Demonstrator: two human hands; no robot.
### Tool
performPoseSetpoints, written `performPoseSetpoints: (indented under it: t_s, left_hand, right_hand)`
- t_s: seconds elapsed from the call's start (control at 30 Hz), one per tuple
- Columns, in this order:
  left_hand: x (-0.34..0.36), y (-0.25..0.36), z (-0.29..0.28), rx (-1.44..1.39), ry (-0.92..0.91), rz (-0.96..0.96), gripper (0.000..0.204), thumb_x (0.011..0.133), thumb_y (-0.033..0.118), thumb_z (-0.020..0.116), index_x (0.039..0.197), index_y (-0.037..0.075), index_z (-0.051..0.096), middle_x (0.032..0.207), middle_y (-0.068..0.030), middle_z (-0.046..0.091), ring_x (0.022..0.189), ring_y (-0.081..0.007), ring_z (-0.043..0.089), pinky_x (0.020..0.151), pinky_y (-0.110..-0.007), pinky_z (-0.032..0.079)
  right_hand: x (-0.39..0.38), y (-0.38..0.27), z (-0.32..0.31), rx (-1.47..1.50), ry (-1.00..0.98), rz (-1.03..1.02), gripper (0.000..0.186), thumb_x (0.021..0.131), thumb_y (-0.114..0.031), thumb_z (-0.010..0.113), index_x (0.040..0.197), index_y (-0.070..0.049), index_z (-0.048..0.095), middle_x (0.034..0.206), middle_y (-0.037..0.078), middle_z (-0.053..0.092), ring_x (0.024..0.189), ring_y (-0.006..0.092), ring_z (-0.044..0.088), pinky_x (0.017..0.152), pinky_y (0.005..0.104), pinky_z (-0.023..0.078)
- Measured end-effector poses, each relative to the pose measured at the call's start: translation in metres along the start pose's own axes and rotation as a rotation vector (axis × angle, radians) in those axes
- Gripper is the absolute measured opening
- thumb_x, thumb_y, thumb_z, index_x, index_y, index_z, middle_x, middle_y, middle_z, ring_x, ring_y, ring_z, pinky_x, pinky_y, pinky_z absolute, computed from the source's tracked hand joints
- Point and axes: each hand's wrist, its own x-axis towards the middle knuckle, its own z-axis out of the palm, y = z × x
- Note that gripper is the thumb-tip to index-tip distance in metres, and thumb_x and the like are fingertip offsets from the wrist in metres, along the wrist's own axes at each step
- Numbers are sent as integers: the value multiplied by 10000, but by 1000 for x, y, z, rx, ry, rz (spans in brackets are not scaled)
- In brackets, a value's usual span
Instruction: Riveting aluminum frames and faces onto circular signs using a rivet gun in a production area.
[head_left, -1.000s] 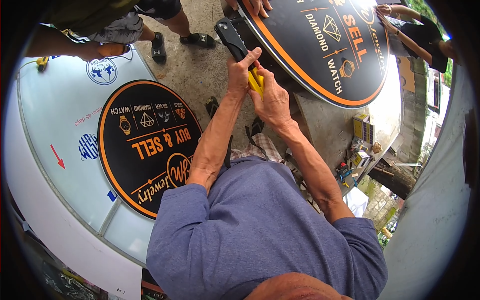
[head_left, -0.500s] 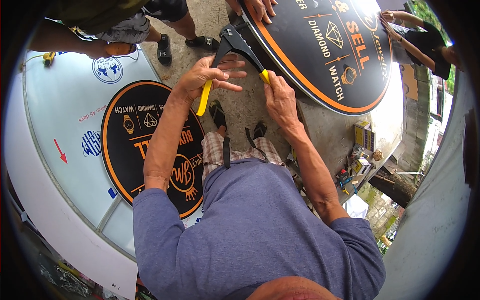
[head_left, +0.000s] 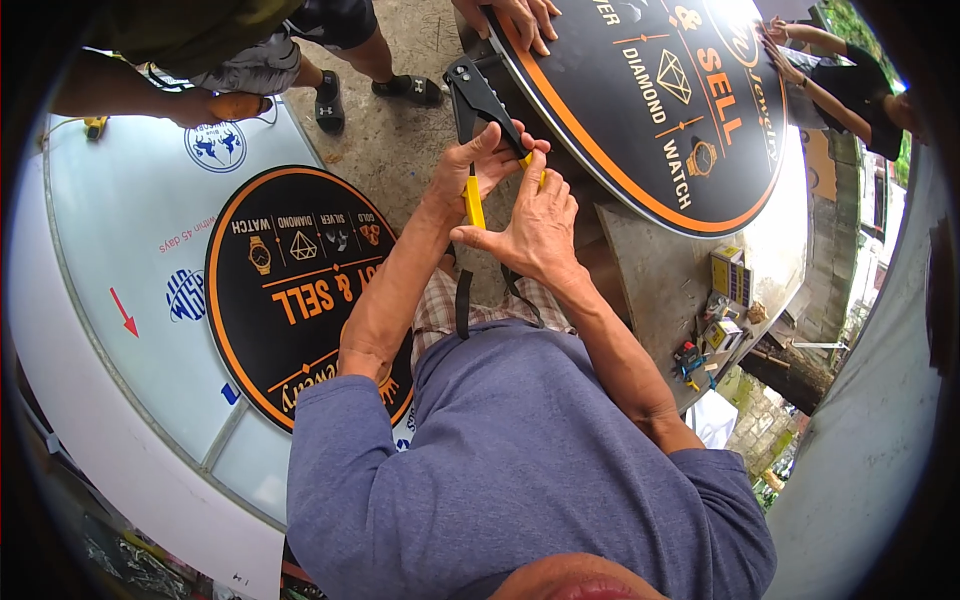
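In the upper middle of the frame we hold a black metal plier-like hand tool with yellow-sleeved handles (head_left: 492, 106), its arms apart and its head pointing up. Our left hand (head_left: 455, 179) wraps it loosely, the grip closed about the handles. Our right hand (head_left: 545, 228) has its grip spread, fingers on the right handle, thumb near the left one's lower end. A round black sign with an orange border (head_left: 640, 120) fills the upper right, over a grey bench (head_left: 650, 262); another person's fingers (head_left: 518, 20) touch its edge.
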Motion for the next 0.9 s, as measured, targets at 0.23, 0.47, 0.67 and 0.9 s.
performPoseSetpoints:
  t_s: [0.23, 0.47, 0.67, 0.9]
  left_hand:
    - [10, -9, -7, 28, 56, 2, 312, 973, 320, 708, 1086, 32, 667, 992, -111, 685, 1149, -313, 638, 1066, -470, 475]
    - [21, -14, 18, 216, 376, 82, 241, 941, 233, 755, 769, 78, 691, 668, -44, 642, 679, -201, 705, 680, -321, 599]
    - [32, -23, 28, 217, 477, 200, 246, 904, 183, 779, 711, 100, 650, 599, -22, 597, 504, -144, 614, 553, -280, 576]
    - [29, -28, 29, 197, 524, 270, 273, 878, 153, 779, 680, 89, 601, 584, -24, 571, 459, -164, 601, 495, -288, 555]
  right_hand:
    - [1, 3, 8, 114, 91, 8, 1137, 686, -408, 783, 1514, 139, 228, 1147, 252, 512, 1095, 393, 539, 921, 480, 453]
    - [0, 19, 15, 215, 208, -134, 862, 760, -144, 733, 1484, 94, 329, 1041, 248, 590, 964, 391, 632, 818, 473, 546]
    - [5, 33, 13, 265, 277, -196, 689, 788, -74, 689, 1424, 33, 446, 989, 245, 641, 880, 412, 675, 761, 487, 556]
    - [4, 36, 14, 327, 344, -274, 611, 786, -50, 671, 1370, 23, 505, 971, 232, 671, 856, 408, 689, 732, 481, 562]
